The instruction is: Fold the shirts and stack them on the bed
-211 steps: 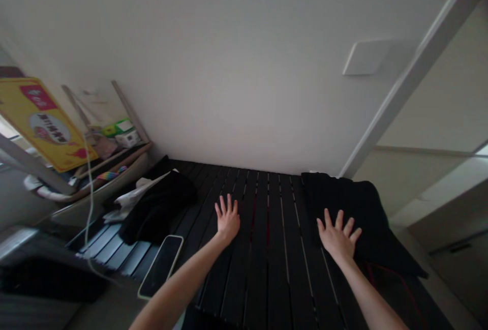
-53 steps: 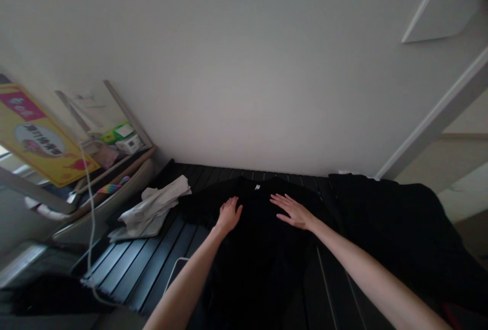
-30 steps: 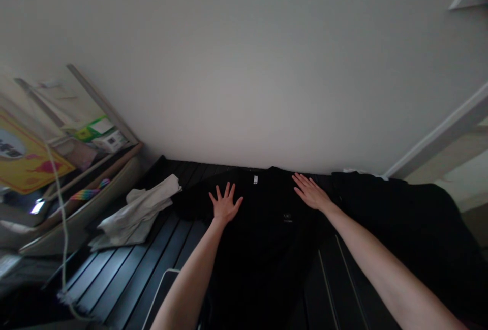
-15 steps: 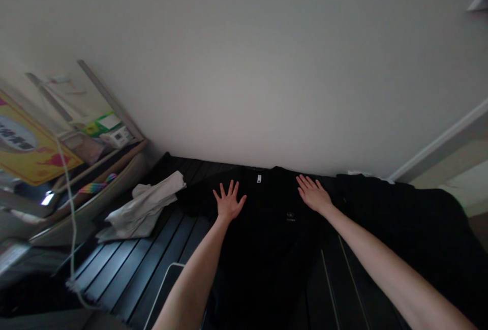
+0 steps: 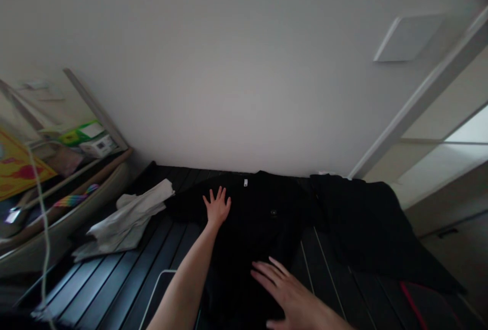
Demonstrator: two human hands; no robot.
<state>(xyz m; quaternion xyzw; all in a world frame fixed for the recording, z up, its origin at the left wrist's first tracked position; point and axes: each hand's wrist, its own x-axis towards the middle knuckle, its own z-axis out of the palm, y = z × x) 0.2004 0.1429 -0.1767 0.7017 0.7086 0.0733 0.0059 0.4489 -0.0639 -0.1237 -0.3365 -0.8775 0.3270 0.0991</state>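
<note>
A black shirt (image 5: 263, 223) lies spread flat on the black slatted table (image 5: 125, 264), its collar with a small white label toward the wall. My left hand (image 5: 216, 208) rests open on the shirt's left shoulder, fingers spread. Lower down, near the shirt's bottom part, my right hand (image 5: 284, 287) lies open with its fingers stretched out flat over the fabric.
A grey-white garment (image 5: 127, 218) lies crumpled at the left. A second black garment (image 5: 366, 223) is heaped at the right. A phone (image 5: 156, 294) lies by my left forearm. A cluttered shelf (image 5: 57, 192) with boxes and a white cable stands at far left. The white wall is close behind.
My right hand has slid from the shirt's right shoulder down toward me, to the lower part of the shirt. The left hand stays on the left shoulder. The view has turned right.
</note>
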